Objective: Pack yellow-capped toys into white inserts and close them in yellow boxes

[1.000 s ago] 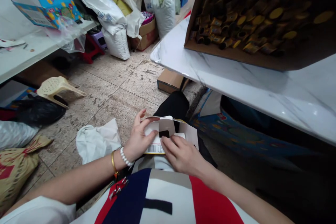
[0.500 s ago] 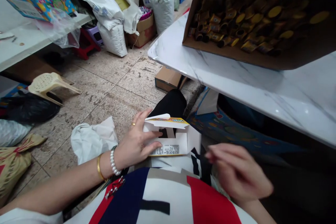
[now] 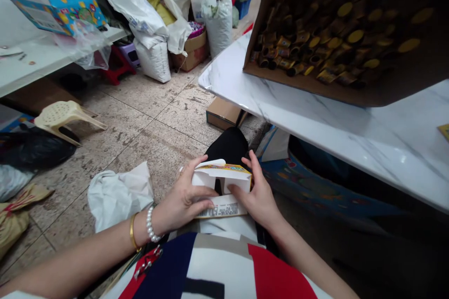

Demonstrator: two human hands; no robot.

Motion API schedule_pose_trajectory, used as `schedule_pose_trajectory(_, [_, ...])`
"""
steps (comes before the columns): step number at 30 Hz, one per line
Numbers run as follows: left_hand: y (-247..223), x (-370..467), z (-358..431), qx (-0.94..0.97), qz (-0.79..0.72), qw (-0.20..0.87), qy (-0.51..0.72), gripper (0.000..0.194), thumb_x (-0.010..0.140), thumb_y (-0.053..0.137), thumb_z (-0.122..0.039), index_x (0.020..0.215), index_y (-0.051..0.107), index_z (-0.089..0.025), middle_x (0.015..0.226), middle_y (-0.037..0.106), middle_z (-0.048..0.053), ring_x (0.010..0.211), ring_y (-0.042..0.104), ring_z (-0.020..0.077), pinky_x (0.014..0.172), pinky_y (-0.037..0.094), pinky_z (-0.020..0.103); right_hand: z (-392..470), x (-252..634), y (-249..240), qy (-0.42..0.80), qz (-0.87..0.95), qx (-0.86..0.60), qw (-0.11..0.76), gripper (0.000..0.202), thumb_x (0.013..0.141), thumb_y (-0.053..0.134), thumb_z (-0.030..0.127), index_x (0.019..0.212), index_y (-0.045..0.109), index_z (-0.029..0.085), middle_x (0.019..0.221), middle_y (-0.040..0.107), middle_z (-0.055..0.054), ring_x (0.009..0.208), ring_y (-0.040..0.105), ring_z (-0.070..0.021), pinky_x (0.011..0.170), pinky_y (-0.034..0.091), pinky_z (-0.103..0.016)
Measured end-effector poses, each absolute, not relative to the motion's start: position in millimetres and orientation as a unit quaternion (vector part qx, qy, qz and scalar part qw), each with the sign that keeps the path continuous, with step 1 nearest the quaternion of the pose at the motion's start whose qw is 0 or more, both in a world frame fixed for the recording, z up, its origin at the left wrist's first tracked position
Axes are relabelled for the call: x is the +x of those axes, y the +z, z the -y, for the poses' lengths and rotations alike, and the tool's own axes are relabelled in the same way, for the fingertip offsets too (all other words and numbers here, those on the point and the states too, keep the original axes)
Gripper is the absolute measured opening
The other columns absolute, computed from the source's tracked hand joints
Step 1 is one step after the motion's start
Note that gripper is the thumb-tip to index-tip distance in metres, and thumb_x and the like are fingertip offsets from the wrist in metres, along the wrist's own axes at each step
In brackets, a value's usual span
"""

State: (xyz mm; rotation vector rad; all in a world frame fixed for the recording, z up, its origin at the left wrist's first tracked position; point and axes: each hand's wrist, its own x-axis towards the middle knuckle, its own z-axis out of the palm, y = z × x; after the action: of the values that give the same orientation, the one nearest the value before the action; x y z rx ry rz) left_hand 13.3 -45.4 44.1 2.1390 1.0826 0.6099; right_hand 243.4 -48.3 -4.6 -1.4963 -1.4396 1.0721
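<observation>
A small white-lined cardboard box (image 3: 224, 209) with yellow printed edges rests on my lap, its flaps partly folded in at the opening. My left hand (image 3: 191, 191) grips its left end, with the thumb near the printed front panel and a finger at the flap. At the other end, my right hand (image 3: 257, 191) has its thumb pressed on the right side flap and its fingers around the back. A dark gap shows between the two side flaps; what lies inside cannot be made out.
A large carton (image 3: 315, 91) of small yellow tubs stands on the marble-patterned table (image 3: 238, 72) at right. Below are a brown box (image 3: 224, 112) and a blue printed carton (image 3: 315, 173). A cream stool (image 3: 59, 114) and a white plastic bag (image 3: 121, 191) are on the left floor.
My right hand has come in from the right and taken hold of the box's right end. The right flap that stuck outward is now folded in. My left hand stays on the box.
</observation>
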Motion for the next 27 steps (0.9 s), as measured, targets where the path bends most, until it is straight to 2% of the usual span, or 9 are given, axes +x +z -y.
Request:
schedule_pose_trajectory(3, [41.6,11.9,46.3,0.824,-0.41,0.321,0.222,0.016,0.086,0.067,-0.024,0.098,0.076,-0.028,0.159,0.011,0.005,0.143,0.029,0.0394,0.113,0.033,0.06,48.6,244.4,-1.3,0.379,0.606,-0.598,0.363,0.086,0.08,0.07,0.027,0.155,0.027,0.025,0.136,0.06,-0.013,0.118,0.062,-0.0271,0.102,0.049,-0.049])
schedule_pose_trajectory(7, [38.3,10.8,53.3,0.817,-0.415,0.312,0.251,0.025,0.085,0.066,-0.017,0.105,0.074,-0.031,0.16,0.009,0.003,0.144,0.028,0.0382,0.113,0.033,0.06,54.6,259.7,6.4,0.368,0.7,-0.514,0.332,0.064,0.085,0.066,0.031,0.145,0.045,0.024,0.145,0.051,-0.014,0.135,0.049,-0.0279,0.112,0.041,-0.05])
schedule_pose_trajectory(11, [33.9,12.8,59.2,0.818,-0.396,0.288,0.301,0.032,0.085,0.062,-0.008,0.108,0.068,-0.03,0.163,0.002,0.003,0.146,0.024,0.0375,0.114,0.032,0.059,51.9,279.7,13.8,0.476,0.713,-0.425,0.291,0.058,0.092,0.054,0.057,0.142,0.052,0.027,0.155,0.042,-0.013,0.143,0.039,-0.0295,0.115,0.035,-0.052])
schedule_pose_trajectory(14, [28.7,14.1,56.8,0.808,-0.386,0.283,0.344,0.03,0.084,0.06,-0.004,0.106,0.057,-0.024,0.162,0.009,0.009,0.148,0.022,0.0343,0.116,0.031,0.057,44.0,280.1,14.7,0.504,0.666,-0.45,0.316,0.063,0.094,0.038,0.068,0.133,0.063,0.026,0.149,0.05,-0.013,0.141,0.042,-0.0307,0.114,0.035,-0.055])
schedule_pose_trajectory(18, [25.1,11.7,49.2,0.791,-0.392,0.292,0.369,0.054,0.081,0.063,-0.008,0.126,0.038,-0.022,0.156,0.023,0.02,0.146,0.028,0.0323,0.116,0.03,0.058,37.2,266.1,16.4,0.438,0.66,-0.523,0.313,0.047,0.088,0.062,0.052,0.128,0.067,0.027,0.139,0.06,-0.011,0.131,0.054,-0.0298,0.11,0.042,-0.052])
schedule_pose_trajectory(20, [28.1,10.0,45.8,0.784,-0.393,0.296,0.379,0.074,0.08,0.069,-0.016,0.14,0.027,-0.02,0.151,0.032,0.022,0.141,0.035,0.0325,0.114,0.034,0.057,35.8,261.2,17.5,0.392,0.683,-0.534,0.307,0.047,0.084,0.068,0.043,0.127,0.067,0.025,0.135,0.064,-0.011,0.123,0.061,-0.0287,0.105,0.048,-0.048])
schedule_pose_trajectory(22, [34.6,9.0,41.6,0.793,-0.392,0.292,0.363,0.083,0.078,0.075,-0.027,0.145,0.026,-0.019,0.142,0.043,0.02,0.134,0.043,0.0329,0.11,0.039,0.055,34.4,259.1,16.8,0.342,0.709,-0.531,0.314,0.048,0.081,0.07,0.039,0.126,0.067,0.022,0.129,0.067,-0.011,0.115,0.066,-0.0273,0.099,0.053,-0.044])
schedule_pose_trajectory(24, [42.7,9.2,35.1,0.807,-0.399,0.285,0.328,0.069,0.081,0.073,-0.033,0.139,0.04,-0.02,0.132,0.053,0.016,0.124,0.051,0.031,0.105,0.044,0.051,32.7,258.7,13.3,0.297,0.734,-0.52,0.321,0.047,0.082,0.07,0.041,0.125,0.066,0.022,0.123,0.07,-0.011,0.109,0.068,-0.0266,0.096,0.055,-0.044])
schedule_pose_trajectory(27, [51.3,10.9,22.7,0.808,-0.418,0.275,0.312,0.031,0.09,0.064,-0.028,0.119,0.06,-0.02,0.117,0.062,0.011,0.112,0.059,0.0248,0.095,0.049,0.041,29.9,257.9,5.9,0.236,0.764,-0.509,0.32,0.047,0.084,0.068,0.045,0.125,0.065,0.022,0.12,0.072,-0.01,0.106,0.07,-0.028,0.105,0.048,-0.054])
